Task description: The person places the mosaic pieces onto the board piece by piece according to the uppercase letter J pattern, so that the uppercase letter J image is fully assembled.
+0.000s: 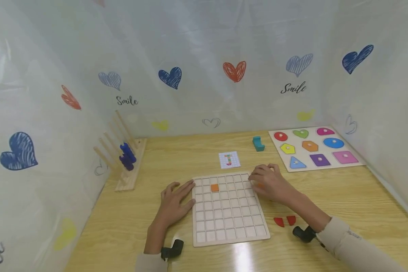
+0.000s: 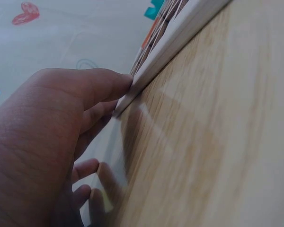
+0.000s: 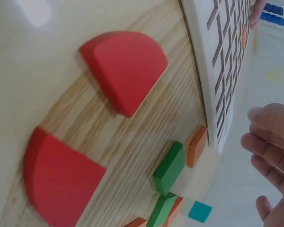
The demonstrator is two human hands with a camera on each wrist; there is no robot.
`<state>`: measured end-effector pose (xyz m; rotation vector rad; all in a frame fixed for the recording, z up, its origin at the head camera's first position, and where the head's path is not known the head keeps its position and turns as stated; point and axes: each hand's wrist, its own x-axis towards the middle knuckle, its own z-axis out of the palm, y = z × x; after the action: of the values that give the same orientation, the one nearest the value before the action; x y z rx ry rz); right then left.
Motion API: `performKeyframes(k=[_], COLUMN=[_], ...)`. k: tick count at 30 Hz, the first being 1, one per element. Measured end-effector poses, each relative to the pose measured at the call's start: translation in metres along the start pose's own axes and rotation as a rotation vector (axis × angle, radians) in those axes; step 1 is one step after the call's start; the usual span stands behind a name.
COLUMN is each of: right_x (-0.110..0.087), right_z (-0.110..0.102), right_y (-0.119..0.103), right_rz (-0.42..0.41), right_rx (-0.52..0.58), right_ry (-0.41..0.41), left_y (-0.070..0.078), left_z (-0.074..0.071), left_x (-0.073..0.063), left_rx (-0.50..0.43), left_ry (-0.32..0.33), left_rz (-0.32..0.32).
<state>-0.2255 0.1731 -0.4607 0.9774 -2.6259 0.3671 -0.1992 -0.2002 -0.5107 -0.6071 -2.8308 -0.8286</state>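
A white wooden grid board (image 1: 227, 211) lies on the table with one orange square (image 1: 214, 187) in its upper left part. My left hand (image 1: 175, 204) touches the board's left edge with fingertips and thumb. My right hand (image 1: 270, 183) hovers by the board's upper right corner, fingers loosely bent, with nothing visible between them. Partly hidden under it are loose orange pieces (image 3: 197, 145) and green pieces (image 3: 169, 168). Nearer the front, right of the board, lie two red quarter-round pieces (image 3: 128, 71). Behind the board is a small pattern card (image 1: 229, 159) printed with a coloured hook shape.
A peg stand (image 1: 136, 173) with blue pieces (image 1: 127, 156) stands at the left. A teal block (image 1: 258, 144) sits at the back, beside a shape puzzle board (image 1: 316, 160) with knobbed pieces. Printed white sheeting (image 1: 197, 105) encloses the table's back and sides.
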Motion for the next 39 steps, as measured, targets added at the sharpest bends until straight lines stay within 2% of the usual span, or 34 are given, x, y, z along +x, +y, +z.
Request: performKeyframes(k=[15, 23, 32, 39], right_x=[-0.017, -0.023, -0.027, -0.030], right_z=[-0.005, -0.004, -0.002, 0.000], right_y=[0.008, 0.014, 0.016, 0.017], right_rz=[0.031, 0.009, 0.072, 0.086], right_rx=[-0.033, -0.027, 0.000, -0.016], right_ry=[-0.003, 0.026, -0.059, -0.083], left_y=[0.000, 0.001, 0.000, 0.000], left_z=[0.001, 0.000, 0.000, 0.000], left_x=[0.000, -0.001, -0.001, -0.001], left_rx=[0.003, 0.006, -0.004, -0.012], left_ry=[-0.006, -0.006, -0.009, -0.007], left_rz=[0.005, -0.007, -0.011, -0.012])
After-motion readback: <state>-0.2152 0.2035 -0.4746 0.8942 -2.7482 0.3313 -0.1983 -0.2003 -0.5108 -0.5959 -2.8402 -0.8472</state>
